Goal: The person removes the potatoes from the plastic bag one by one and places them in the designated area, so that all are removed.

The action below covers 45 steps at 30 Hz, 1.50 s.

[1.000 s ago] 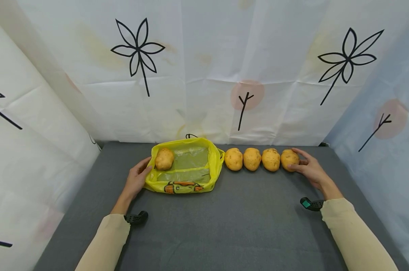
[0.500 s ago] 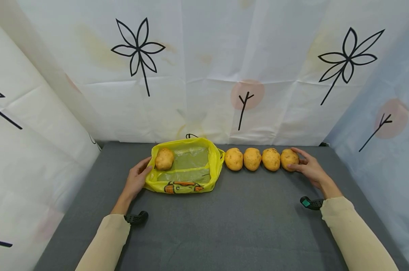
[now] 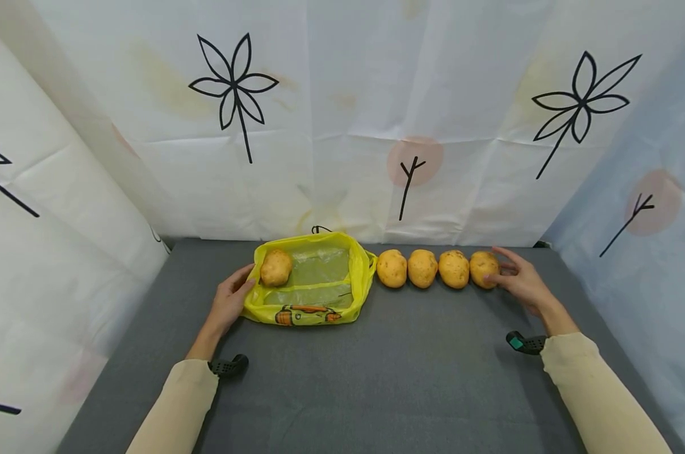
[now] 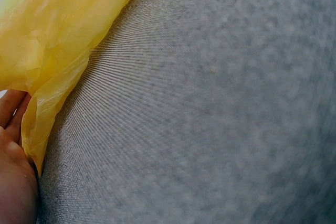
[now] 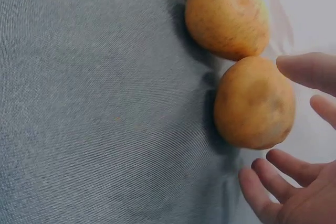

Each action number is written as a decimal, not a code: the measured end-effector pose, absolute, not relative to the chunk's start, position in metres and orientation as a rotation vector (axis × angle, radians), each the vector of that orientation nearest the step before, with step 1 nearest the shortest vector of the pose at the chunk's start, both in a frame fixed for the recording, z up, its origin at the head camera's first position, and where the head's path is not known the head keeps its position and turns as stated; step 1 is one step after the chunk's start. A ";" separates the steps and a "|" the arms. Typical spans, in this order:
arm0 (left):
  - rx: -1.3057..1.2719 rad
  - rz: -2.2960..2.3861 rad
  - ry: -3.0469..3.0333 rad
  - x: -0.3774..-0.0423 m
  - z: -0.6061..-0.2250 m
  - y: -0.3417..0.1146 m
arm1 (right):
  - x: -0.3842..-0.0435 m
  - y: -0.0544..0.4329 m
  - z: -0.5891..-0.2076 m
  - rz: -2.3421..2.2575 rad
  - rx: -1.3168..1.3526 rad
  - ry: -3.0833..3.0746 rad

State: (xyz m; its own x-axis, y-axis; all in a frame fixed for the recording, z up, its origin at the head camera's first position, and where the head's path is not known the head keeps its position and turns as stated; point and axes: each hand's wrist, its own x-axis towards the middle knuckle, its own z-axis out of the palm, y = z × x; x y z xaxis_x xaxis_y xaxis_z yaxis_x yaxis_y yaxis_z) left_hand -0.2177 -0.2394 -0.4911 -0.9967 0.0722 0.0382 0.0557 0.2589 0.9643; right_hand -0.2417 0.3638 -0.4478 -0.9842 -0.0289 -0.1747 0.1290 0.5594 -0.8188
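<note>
At the back of the table lies a yellow plastic bag [image 3: 303, 296], mouth up, with an orange print on its front. One potato [image 3: 275, 267] rests inside near its left wall. My left hand [image 3: 230, 295] holds the bag's left edge; in the left wrist view part of this hand is hidden behind the yellow plastic [image 4: 63, 30]. To the bag's right, several potatoes [image 3: 422, 268] stand in a row. My right hand [image 3: 525, 285] is beside the rightmost potato [image 3: 484, 269], fingers spread around it. A gap shows between several fingers and that potato [image 5: 254, 103] in the right wrist view.
Grey cloth [image 3: 342, 384] covers the table. A white patterned curtain [image 3: 342, 126] hangs close behind the bag and the potatoes, with more curtain at both sides. A thin black cord [image 3: 320, 228] pokes up behind the bag.
My right hand has shifted slightly to the right, loosening from the rightmost potato, which stays in the row. The left hand and the bag have not visibly moved.
</note>
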 end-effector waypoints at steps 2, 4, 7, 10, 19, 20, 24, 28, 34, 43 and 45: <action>0.134 1.903 2.481 -0.215 -0.486 -0.238 | -0.241 0.362 -0.443 -1.352 0.071 2.658; 0.136 1.903 2.483 -0.214 -0.484 -0.237 | -0.240 0.360 -0.438 -1.318 0.063 2.689; 0.133 1.895 2.490 -0.215 -0.485 -0.238 | -0.239 0.353 -0.430 -1.274 0.034 2.742; 0.133 1.903 2.484 -0.218 -0.492 -0.240 | -0.237 0.344 -0.422 -1.238 -0.011 2.793; 0.154 1.916 2.509 -0.230 -0.520 -0.250 | -0.233 0.317 -0.405 -1.248 -0.132 2.841; 0.156 1.916 2.510 -0.231 -0.521 -0.250 | -0.233 0.314 -0.403 -1.250 -0.138 2.842; 0.161 1.913 2.514 -0.232 -0.521 -0.251 | -0.232 0.303 -0.398 -1.256 -0.161 2.836; 0.158 1.910 2.517 -0.232 -0.520 -0.251 | -0.232 0.291 -0.395 -1.282 -0.210 2.830; 0.156 1.911 2.522 -0.233 -0.521 -0.250 | -0.233 0.271 -0.394 -1.368 -0.295 2.797; 0.135 1.913 2.516 -0.233 -0.521 -0.249 | -0.238 0.238 -0.398 -1.464 -0.382 2.720; 0.135 1.912 2.517 -0.233 -0.521 -0.250 | -0.239 0.231 -0.397 -1.461 -0.401 2.723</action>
State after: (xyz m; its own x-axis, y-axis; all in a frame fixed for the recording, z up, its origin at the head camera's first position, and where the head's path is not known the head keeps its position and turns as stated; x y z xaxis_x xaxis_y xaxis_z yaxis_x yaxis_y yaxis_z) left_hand -0.2326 -0.2497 -0.5210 -0.9961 0.0542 0.0692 0.0812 0.2658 0.9606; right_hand -0.2391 0.2305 -0.3973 -0.9666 -0.2364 0.0985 -0.2128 0.5274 -0.8225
